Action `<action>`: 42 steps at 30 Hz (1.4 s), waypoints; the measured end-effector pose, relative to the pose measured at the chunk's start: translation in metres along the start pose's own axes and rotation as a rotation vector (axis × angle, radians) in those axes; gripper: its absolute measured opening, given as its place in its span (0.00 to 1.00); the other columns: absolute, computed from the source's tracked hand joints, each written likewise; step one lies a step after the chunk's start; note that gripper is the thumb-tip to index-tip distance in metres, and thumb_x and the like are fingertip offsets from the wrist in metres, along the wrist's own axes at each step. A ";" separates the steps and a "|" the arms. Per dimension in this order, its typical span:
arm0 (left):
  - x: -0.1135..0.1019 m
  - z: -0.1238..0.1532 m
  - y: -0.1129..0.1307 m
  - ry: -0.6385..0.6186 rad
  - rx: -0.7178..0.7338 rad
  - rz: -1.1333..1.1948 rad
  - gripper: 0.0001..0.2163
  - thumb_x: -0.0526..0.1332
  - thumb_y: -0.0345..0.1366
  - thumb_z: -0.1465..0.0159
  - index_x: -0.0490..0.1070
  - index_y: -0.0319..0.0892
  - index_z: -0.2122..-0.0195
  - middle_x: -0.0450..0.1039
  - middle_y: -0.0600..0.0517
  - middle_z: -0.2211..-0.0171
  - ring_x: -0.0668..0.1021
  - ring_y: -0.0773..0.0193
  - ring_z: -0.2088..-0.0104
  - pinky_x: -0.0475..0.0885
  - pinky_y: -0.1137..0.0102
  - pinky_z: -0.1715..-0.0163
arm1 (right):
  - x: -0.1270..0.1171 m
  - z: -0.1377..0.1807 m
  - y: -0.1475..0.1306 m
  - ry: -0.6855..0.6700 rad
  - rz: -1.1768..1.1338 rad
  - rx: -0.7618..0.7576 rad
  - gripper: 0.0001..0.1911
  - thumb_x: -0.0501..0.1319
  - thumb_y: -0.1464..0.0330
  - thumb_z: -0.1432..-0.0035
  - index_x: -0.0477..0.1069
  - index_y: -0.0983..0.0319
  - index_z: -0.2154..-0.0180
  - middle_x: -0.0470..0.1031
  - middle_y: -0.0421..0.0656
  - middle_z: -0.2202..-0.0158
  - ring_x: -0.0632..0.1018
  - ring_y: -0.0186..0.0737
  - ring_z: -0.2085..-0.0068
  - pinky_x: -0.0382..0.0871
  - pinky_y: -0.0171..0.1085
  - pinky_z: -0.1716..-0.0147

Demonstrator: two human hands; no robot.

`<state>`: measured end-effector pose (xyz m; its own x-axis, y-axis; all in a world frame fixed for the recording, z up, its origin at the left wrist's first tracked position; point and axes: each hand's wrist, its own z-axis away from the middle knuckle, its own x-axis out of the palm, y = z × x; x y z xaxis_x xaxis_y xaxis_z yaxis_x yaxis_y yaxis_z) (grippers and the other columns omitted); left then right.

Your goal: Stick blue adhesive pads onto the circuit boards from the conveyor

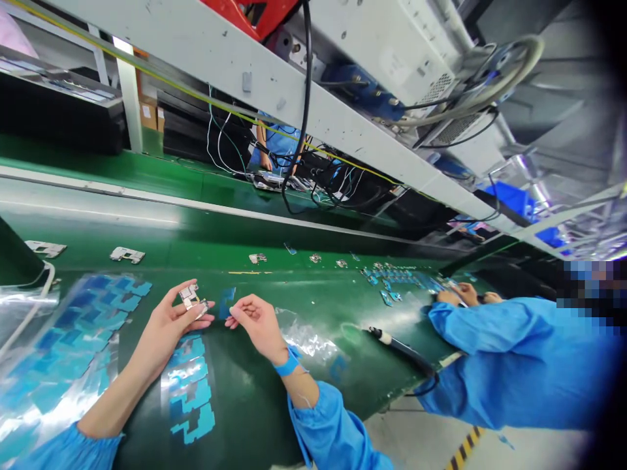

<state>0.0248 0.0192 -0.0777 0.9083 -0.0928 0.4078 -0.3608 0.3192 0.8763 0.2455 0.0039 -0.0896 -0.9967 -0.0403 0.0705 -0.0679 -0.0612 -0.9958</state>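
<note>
My left hand (171, 320) holds a small silvery metal part (189, 296) between thumb and fingers, above the green table (245, 398). My right hand (255, 320) is close beside it, its fingertips pinched near a small blue film piece (226, 303); whether it grips anything I cannot tell. A blue wrist strap (287, 363) sits on my right wrist. Under my left hand lies a clear sheet with blue film stickers (192, 398).
A larger sheet of blue stickers (73, 339) lies at the left. Several metal parts (127, 254) ride the green conveyor belt (304, 235). A co-worker in a blue coat (514, 352) works at the right, with more blue pieces (396, 281) and a cabled tool (401, 349).
</note>
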 end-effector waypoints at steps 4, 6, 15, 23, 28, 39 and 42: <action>-0.001 0.002 0.002 -0.015 0.019 -0.031 0.52 0.86 0.49 0.45 0.62 0.42 0.25 0.89 0.42 0.54 0.89 0.61 0.68 0.89 0.71 0.61 | 0.002 0.000 0.002 -0.005 -0.022 0.027 0.31 0.84 0.45 0.48 0.76 0.61 0.62 0.85 0.44 0.69 0.88 0.44 0.66 0.85 0.40 0.62; 0.000 0.003 0.002 -0.041 -0.008 -0.054 0.49 0.87 0.49 0.47 0.67 0.41 0.29 0.88 0.40 0.49 0.90 0.61 0.68 0.89 0.71 0.60 | 0.004 0.001 0.002 -0.011 -0.036 0.043 0.32 0.84 0.45 0.49 0.76 0.61 0.62 0.85 0.44 0.69 0.88 0.44 0.67 0.85 0.41 0.61; 0.004 0.006 0.005 -0.041 -0.022 -0.103 0.51 0.88 0.47 0.47 0.66 0.43 0.26 0.89 0.42 0.49 0.91 0.57 0.65 0.90 0.70 0.56 | 0.005 0.000 -0.001 -0.033 -0.018 0.012 0.29 0.86 0.48 0.51 0.79 0.62 0.63 0.80 0.39 0.67 0.78 0.33 0.67 0.73 0.35 0.62; -0.002 0.005 0.000 -0.028 -0.033 -0.164 0.47 0.87 0.45 0.46 0.71 0.50 0.27 0.89 0.46 0.48 0.92 0.53 0.56 0.90 0.68 0.49 | 0.004 -0.002 -0.003 -0.082 -0.093 0.008 0.33 0.86 0.43 0.56 0.79 0.61 0.63 0.80 0.38 0.67 0.78 0.34 0.67 0.73 0.36 0.60; 0.000 0.004 0.001 -0.028 -0.054 -0.147 0.46 0.86 0.44 0.43 0.70 0.53 0.25 0.89 0.49 0.47 0.92 0.55 0.52 0.88 0.70 0.45 | 0.004 -0.006 0.000 -0.131 -0.132 -0.027 0.33 0.87 0.46 0.57 0.80 0.62 0.64 0.81 0.37 0.67 0.80 0.34 0.67 0.73 0.35 0.61; 0.002 0.002 0.003 -0.030 -0.034 -0.246 0.50 0.84 0.45 0.41 0.63 0.47 0.21 0.88 0.44 0.47 0.89 0.46 0.43 0.88 0.61 0.42 | 0.009 0.004 0.000 -0.195 -0.250 -0.011 0.35 0.87 0.45 0.58 0.79 0.64 0.64 0.81 0.37 0.69 0.79 0.33 0.69 0.72 0.34 0.63; 0.000 -0.001 -0.001 -0.023 0.000 -0.227 0.52 0.86 0.45 0.45 0.64 0.44 0.23 0.88 0.40 0.48 0.90 0.42 0.45 0.90 0.59 0.49 | 0.011 0.005 0.001 -0.217 -0.233 -0.010 0.37 0.86 0.42 0.58 0.79 0.63 0.63 0.80 0.37 0.71 0.79 0.34 0.70 0.72 0.35 0.64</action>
<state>0.0255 0.0193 -0.0790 0.9611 -0.1843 0.2057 -0.1474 0.2875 0.9464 0.2349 -0.0020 -0.0894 -0.9216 -0.2383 0.3063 -0.2945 -0.0843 -0.9519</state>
